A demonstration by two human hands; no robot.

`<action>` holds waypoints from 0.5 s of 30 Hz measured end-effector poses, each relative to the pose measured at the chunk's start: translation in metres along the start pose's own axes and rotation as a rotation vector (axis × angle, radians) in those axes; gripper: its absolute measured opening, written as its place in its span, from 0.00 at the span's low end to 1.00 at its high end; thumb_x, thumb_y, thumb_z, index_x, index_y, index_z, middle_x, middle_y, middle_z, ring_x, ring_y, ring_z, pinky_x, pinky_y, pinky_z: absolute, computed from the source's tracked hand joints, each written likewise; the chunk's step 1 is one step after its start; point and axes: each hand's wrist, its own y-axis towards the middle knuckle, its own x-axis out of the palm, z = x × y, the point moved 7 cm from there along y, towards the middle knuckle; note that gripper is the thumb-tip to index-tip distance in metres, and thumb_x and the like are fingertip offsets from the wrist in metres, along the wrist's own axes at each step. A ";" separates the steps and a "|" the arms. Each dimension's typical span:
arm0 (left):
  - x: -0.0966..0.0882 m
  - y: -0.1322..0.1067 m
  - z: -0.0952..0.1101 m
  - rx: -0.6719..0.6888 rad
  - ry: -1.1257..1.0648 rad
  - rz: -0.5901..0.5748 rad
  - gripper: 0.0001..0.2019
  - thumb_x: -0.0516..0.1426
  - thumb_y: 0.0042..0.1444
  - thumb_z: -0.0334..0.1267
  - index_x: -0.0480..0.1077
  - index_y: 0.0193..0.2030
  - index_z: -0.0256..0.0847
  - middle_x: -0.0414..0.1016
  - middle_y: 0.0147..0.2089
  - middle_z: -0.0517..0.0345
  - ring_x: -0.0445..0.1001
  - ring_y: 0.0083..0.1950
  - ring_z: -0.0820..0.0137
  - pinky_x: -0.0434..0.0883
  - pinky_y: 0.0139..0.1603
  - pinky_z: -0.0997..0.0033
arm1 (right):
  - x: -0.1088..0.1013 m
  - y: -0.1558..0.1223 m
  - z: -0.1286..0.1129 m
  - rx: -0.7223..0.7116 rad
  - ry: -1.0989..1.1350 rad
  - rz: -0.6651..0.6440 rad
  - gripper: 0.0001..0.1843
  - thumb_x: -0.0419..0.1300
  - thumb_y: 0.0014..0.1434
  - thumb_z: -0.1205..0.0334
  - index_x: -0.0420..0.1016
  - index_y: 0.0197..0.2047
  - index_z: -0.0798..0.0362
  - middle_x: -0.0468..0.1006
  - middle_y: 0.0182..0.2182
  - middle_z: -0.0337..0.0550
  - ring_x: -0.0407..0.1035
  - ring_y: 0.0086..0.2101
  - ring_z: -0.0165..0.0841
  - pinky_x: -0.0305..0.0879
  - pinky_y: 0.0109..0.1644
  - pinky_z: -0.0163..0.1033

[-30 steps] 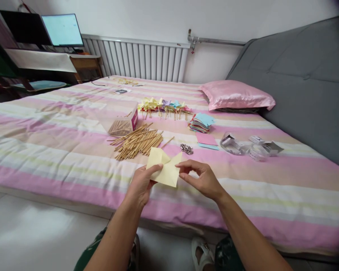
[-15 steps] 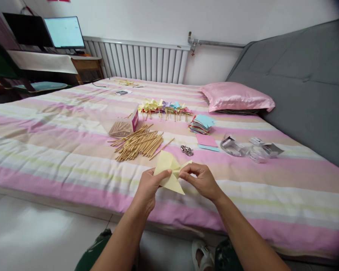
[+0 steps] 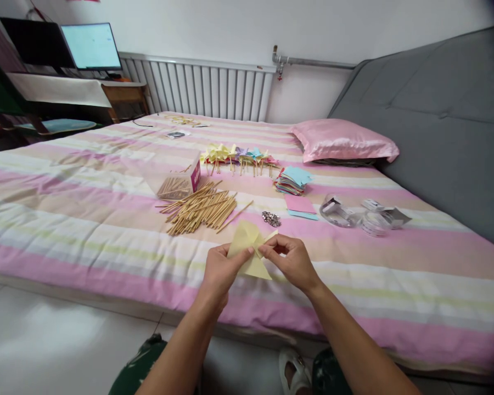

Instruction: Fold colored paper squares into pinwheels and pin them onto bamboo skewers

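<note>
A pale yellow paper pinwheel, with blades partly folded in, is held over the near side of the bed. My left hand grips its left part, thumb pressed near the centre. My right hand pinches a folded corner close to the middle from the right; its fingertips partly hide the paper. Just beyond the hands lie a small heap of metal fasteners and a pile of thin wooden sticks. Pink and light blue paper sheets rest to the right of the fasteners.
A clear box with sticks lies behind the pile. Finished pinwheels on sticks are lined up farther back. A stack of coloured paper, clear tape rolls and a pink pillow are to the right.
The right fingertips have moved slightly left toward the pinwheel's centre, bringing the folded corner in. The paper has tilted a little; the left hand keeps its hold.
</note>
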 end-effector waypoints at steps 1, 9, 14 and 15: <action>0.000 0.000 0.000 0.002 0.007 0.003 0.16 0.69 0.32 0.43 0.76 0.25 0.31 0.73 0.22 0.56 0.67 0.23 0.73 0.61 0.25 0.76 | 0.000 0.000 0.000 0.007 -0.001 0.003 0.13 0.63 0.53 0.53 0.74 0.25 0.54 0.76 0.23 0.41 0.69 0.25 0.31 0.65 0.30 0.35; 0.000 0.001 -0.001 0.023 0.045 -0.005 0.15 0.69 0.32 0.43 0.76 0.22 0.32 0.71 0.20 0.59 0.64 0.22 0.75 0.59 0.24 0.77 | 0.001 0.000 0.003 0.027 -0.021 0.012 0.13 0.62 0.53 0.54 0.73 0.24 0.54 0.74 0.23 0.41 0.66 0.25 0.30 0.63 0.30 0.35; 0.001 0.001 -0.001 0.018 0.029 -0.014 0.15 0.70 0.30 0.42 0.76 0.23 0.33 0.71 0.20 0.60 0.65 0.22 0.74 0.59 0.24 0.77 | 0.001 0.000 0.003 0.011 -0.034 0.021 0.14 0.62 0.53 0.53 0.71 0.23 0.54 0.74 0.22 0.41 0.66 0.24 0.30 0.63 0.28 0.34; 0.001 0.001 -0.002 0.016 0.025 -0.011 0.15 0.70 0.30 0.42 0.76 0.24 0.33 0.72 0.21 0.60 0.65 0.22 0.74 0.60 0.24 0.77 | 0.002 0.000 0.002 0.008 -0.035 0.019 0.14 0.62 0.53 0.53 0.71 0.23 0.54 0.74 0.22 0.41 0.66 0.24 0.30 0.63 0.28 0.35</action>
